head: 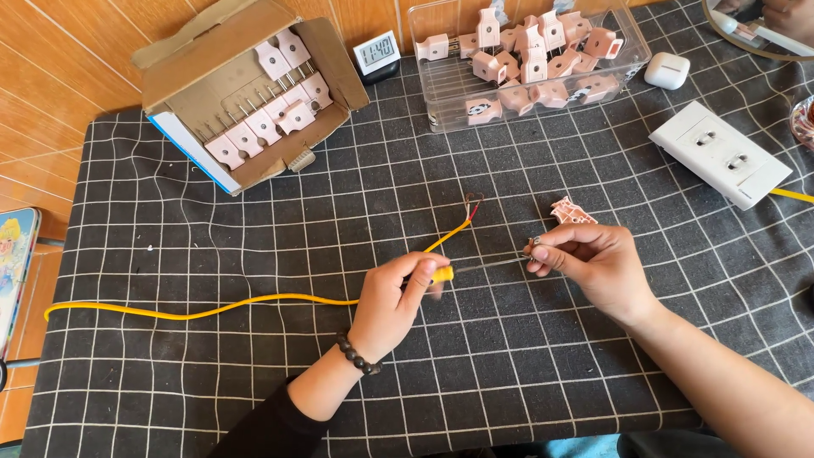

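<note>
Screwdriver (475, 269) gripped by both hands; cardboard box (335, 59) and clear bin (441, 102) hold pink plugs (534, 64).

It looked like a home worktable turned into a small assembly station for electrical plugs. A black cloth with a white grid (254, 356) covered the table, which stood against a warm wood-panelled wall (59, 59). An open cardboard box (246, 93) held rows of finished pink plugs, and a clear plastic bin (441, 102) was heaped with loose plug shells of the same colour. A white wall-socket plate (721, 154), a small digital clock (376, 54), an earbud case (666, 70) and a length of yellow cable (212, 307) lay about, household items mixed with piecework parts.
</note>
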